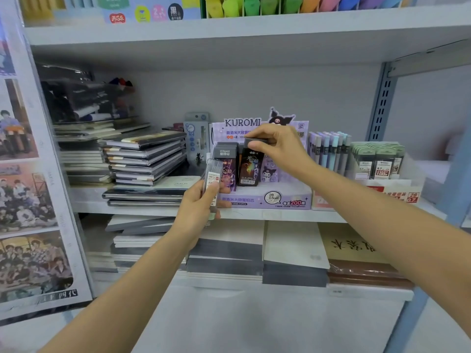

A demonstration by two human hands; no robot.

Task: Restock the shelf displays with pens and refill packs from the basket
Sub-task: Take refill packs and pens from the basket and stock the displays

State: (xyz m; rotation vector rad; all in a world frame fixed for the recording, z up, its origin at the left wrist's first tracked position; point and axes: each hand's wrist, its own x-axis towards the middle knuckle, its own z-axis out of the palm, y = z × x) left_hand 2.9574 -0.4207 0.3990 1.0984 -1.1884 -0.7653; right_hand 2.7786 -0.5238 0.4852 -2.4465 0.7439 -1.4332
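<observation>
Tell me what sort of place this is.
Most likely a stationery shop. The shelf carries a Kuromi display box of lead refill packs, pastel pens beside it, and stacked notebooks. The right hand grips a dark refill pack in that box; the left hand holds a clear pack.

The display box (pixel 265 200) is showing lilac with white sparkles and a black cartoon figure. The grey-capped black pack (pixel 251 166) is bearing an orange-and-blue flare. The clear pack (pixel 213 175) is carrying a white-and-red label. The pens (pixel 328 151) are running pastel blue and lilac; the markers (pixel 254 6) are ranging from yellow through green to purple.
</observation>
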